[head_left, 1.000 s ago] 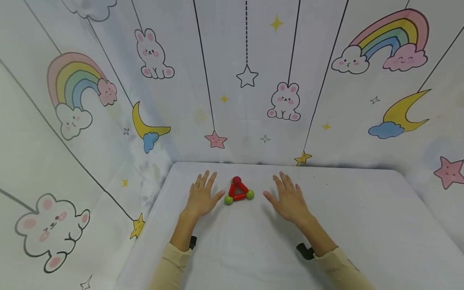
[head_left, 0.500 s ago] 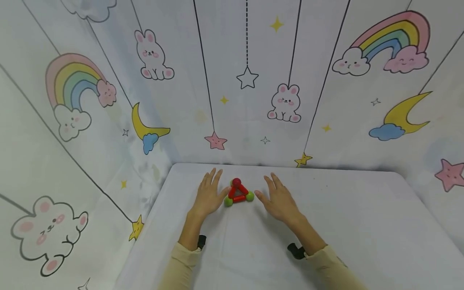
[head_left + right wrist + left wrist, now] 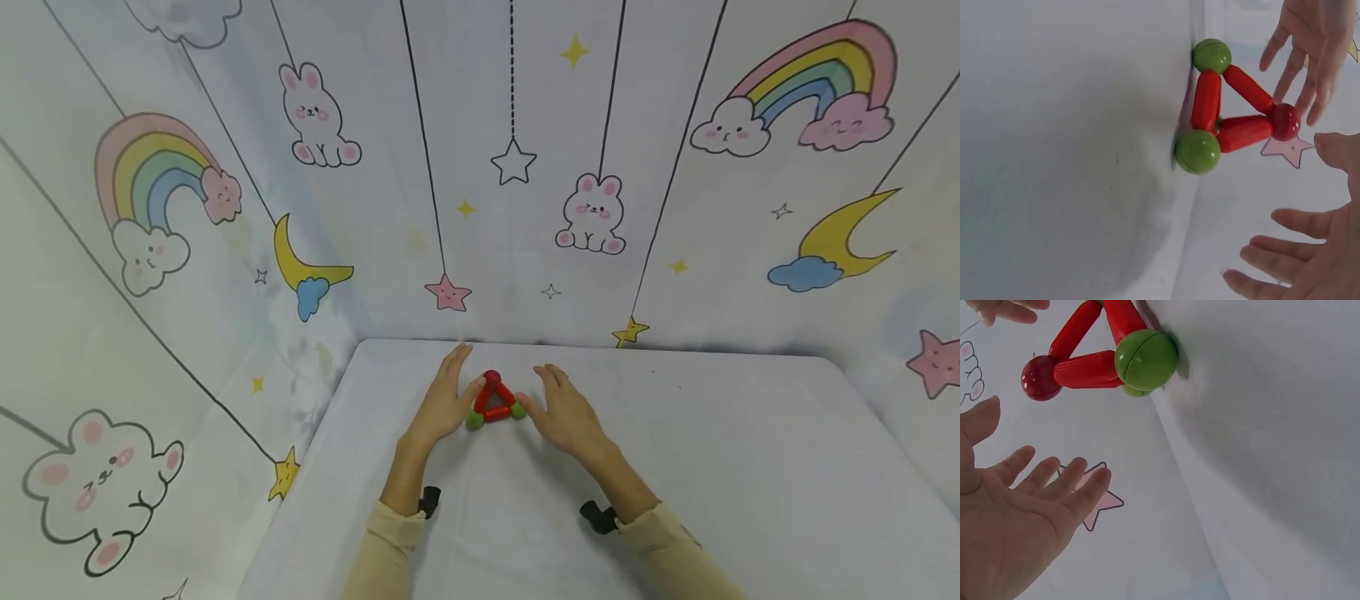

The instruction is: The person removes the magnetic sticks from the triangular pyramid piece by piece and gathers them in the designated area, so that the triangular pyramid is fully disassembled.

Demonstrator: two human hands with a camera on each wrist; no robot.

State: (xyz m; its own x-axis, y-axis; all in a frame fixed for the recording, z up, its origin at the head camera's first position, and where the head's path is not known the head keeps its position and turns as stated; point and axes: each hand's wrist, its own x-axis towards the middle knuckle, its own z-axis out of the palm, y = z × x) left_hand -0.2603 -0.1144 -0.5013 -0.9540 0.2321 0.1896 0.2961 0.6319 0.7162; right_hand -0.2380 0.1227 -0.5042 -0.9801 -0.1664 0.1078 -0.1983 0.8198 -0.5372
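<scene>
A small pyramid of red rods (image 3: 497, 413) and balls stands on the white tabletop, looking like a magnetic building toy. Its top is a red ball (image 3: 1284, 122); a green ball (image 3: 1197, 151) and another green ball (image 3: 1212, 56) sit at the near base corners. Part of a further green ball shows behind. My left hand (image 3: 442, 408) is on the pyramid's left, thumb overlapping its edge in the head view. On the other side my right hand (image 3: 570, 417) has its thumb tip right by the right green ball. Both palms face inward, fingers extended, holding nothing.
A white cloth covers the table (image 3: 750, 467). Behind and to the left rise cloth walls (image 3: 517, 250) printed with rabbits, stars, moons and rainbows. Dark wrist devices, such as the one under the right wrist (image 3: 598, 517), project inward from both sleeves.
Both hands have moved inward toward the pyramid, the left rightward and the right leftward, narrowing the space between them. The pyramid stays in place on the table.
</scene>
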